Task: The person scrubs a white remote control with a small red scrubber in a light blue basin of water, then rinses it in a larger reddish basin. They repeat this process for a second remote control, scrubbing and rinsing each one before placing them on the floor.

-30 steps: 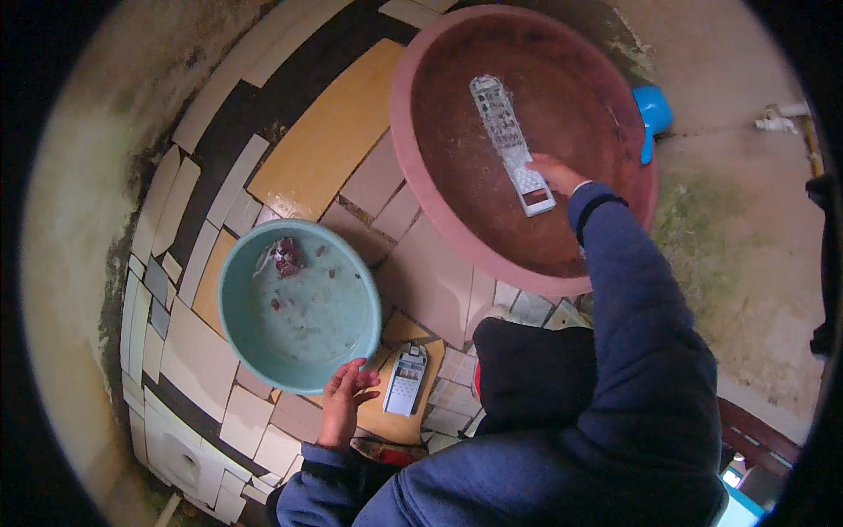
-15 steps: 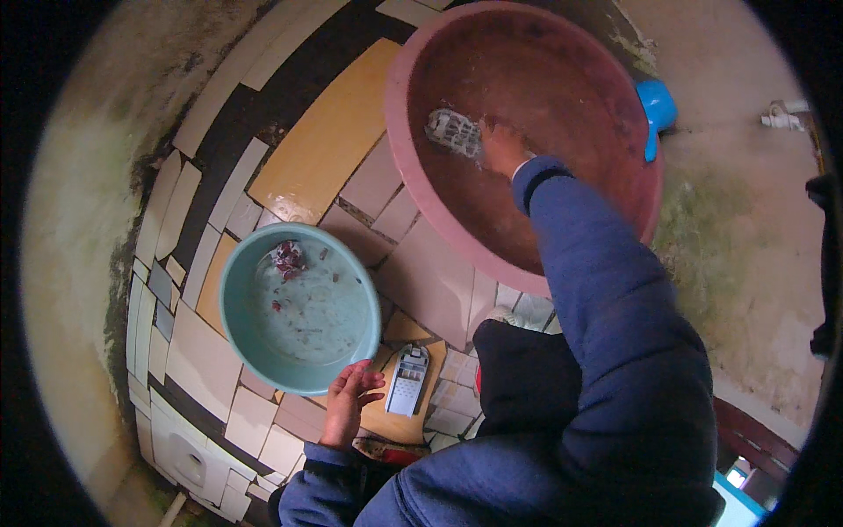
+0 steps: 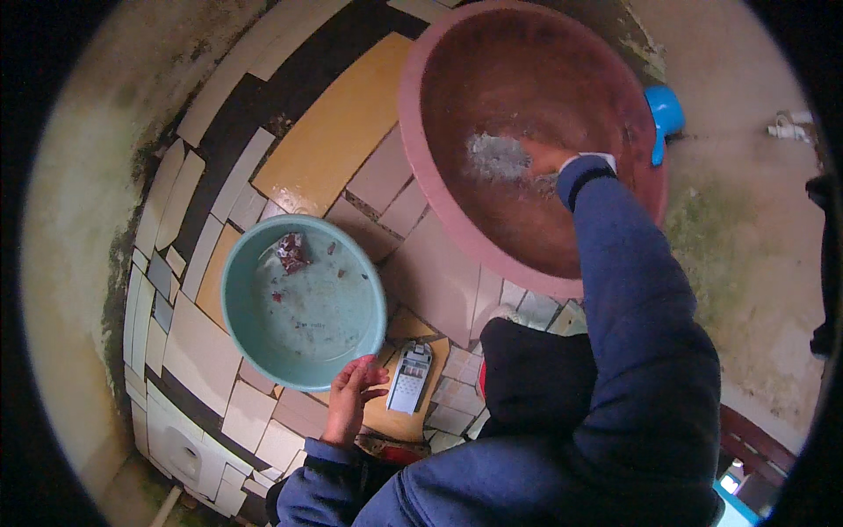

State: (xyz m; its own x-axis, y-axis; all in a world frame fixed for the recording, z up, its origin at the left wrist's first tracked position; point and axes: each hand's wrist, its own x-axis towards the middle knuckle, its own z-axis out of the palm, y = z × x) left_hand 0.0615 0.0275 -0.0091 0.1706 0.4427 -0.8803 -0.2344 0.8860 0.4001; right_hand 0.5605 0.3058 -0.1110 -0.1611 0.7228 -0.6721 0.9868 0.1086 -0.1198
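My right hand (image 3: 550, 160) reaches into the brown-looking water of a large pink tub (image 3: 457, 211). Its fingers are closed on the near end of a whitish slotted piece (image 3: 499, 156), blurred by rippling water. At the lower edge of the green basin (image 3: 232, 325), my left hand (image 3: 354, 386) has its fingers loosely bent and apart, with nothing seen in them; whether they touch the rim, I cannot tell. Shallow water in that basin holds a dark red and white lump (image 3: 292, 252) and small scraps. A grey-white flat grater (image 3: 409, 378) lies just right of my left hand.
A blue dipper (image 3: 665, 111) hangs over the tub's right rim. Mixed tiles (image 3: 439, 272) pave the floor, including a long yellow one (image 3: 338, 123). Stained walls stand left and right, with a white pipe fitting (image 3: 788, 127) on the right one. My dark-clothed knee (image 3: 531, 373) is below the tub.
My right hand has moved the slotted piece rightward and slightly down in the tub, and the water around it is more stirred. My left hand stays near the green basin's rim.
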